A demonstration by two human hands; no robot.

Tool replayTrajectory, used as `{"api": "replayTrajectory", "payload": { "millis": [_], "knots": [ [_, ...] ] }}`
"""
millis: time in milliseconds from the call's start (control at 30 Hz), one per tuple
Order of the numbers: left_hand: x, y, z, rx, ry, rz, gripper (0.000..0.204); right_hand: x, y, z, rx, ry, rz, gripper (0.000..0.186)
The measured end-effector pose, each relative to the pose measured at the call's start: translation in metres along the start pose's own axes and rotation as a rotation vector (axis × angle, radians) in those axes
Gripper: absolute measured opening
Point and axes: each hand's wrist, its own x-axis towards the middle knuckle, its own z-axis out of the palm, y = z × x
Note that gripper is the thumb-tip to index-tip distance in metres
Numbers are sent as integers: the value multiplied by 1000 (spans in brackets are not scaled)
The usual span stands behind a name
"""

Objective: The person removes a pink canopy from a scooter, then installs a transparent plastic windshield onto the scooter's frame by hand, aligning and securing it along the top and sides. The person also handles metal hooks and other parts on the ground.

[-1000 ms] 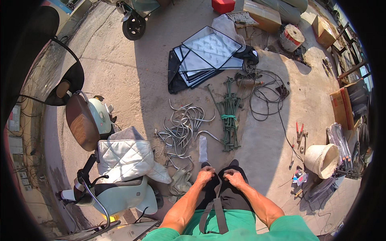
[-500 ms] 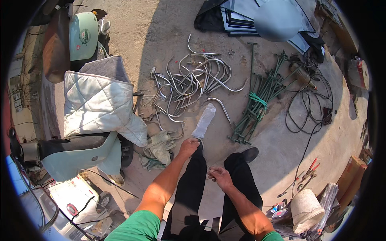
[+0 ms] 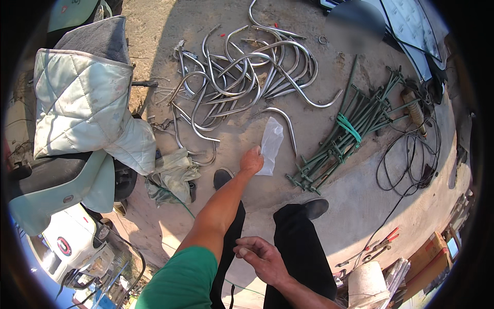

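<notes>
My left hand reaches forward above the ground, its fingers closed at the left edge of a translucent white plastic bag. Whether anything else is inside that grip is hidden. My right hand hangs over my legs, with fingers curled and thumb near the fingertips; I cannot make out anything in it. Beyond the bag lies a tangled heap of curved, shiny metal tubes. One bent tube rests apart from the heap, just beside the bag.
Green metal rods tied with a green strap lie to the right. Black cable, red-handled pliers and a white bucket are farther right. A scooter with a quilted cover stands left, near a crumpled cloth.
My left hand has moved forward from beside my left leg, still at the bag. The right hand has shifted back and left. My view has moved closer to the metal heap.
</notes>
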Motion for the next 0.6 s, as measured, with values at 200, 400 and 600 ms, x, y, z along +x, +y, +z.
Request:
{"api": "replayTrajectory", "payload": {
  "millis": [200,400,600],
  "knots": [
    [-14,24,-57,-328,23,155,23,14,-27,9,-124,51,41,33],
    [51,-4,-148,-356,468,189,32,15,-32,7,-185,56,54,30],
    [107,12,-228,-81,859,136,53,0,-65,-17,-182,37,-30,30]
  ]
}}
